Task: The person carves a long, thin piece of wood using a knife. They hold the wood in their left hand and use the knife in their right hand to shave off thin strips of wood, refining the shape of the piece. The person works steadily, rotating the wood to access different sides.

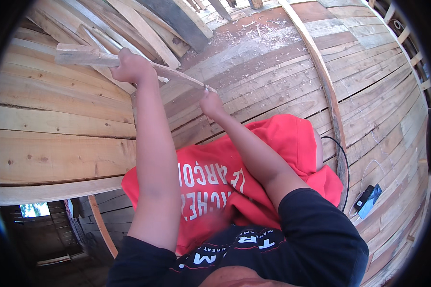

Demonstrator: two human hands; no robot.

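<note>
Left hand at eleven o'clock and right hand at twelve, fingers clamped on a plank, seemingly steady it; shifting likely needs both.

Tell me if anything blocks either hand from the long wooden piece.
Nothing visible does: the left hand is closed around the long wooden piece, and the right hand holds it near its right end.

Rough wooden strip, matt red cloth, wooden planks
</note>
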